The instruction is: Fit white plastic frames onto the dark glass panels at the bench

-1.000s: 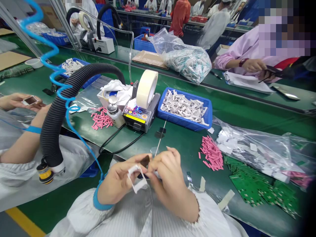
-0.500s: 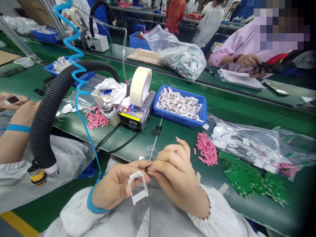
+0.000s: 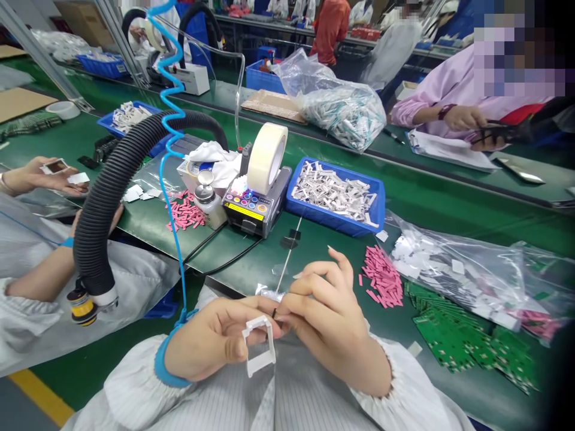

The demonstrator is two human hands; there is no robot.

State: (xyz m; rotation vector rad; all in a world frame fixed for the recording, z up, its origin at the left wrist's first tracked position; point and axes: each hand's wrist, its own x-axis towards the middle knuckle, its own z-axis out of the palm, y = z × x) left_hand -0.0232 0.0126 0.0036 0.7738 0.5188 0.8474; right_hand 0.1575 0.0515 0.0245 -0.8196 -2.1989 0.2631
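1. The left hand [image 3: 211,341] bends inward at the wrist, its fingers closed, and it is holding a white plastic frame [image 3: 271,350].
2. The right hand [image 3: 335,323] is raised beside it, with fingers pinching a small black piece [image 3: 274,313] just above the frame.
3. Pink strips [image 3: 381,278] lie on the green workbench [image 3: 242,269].

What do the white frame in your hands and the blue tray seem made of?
The white frame looks like matte plastic, maybe stiff card: thin, opaque, no shine. The blue tray looks like moulded plastic: smooth, evenly coloured, glossy walls.
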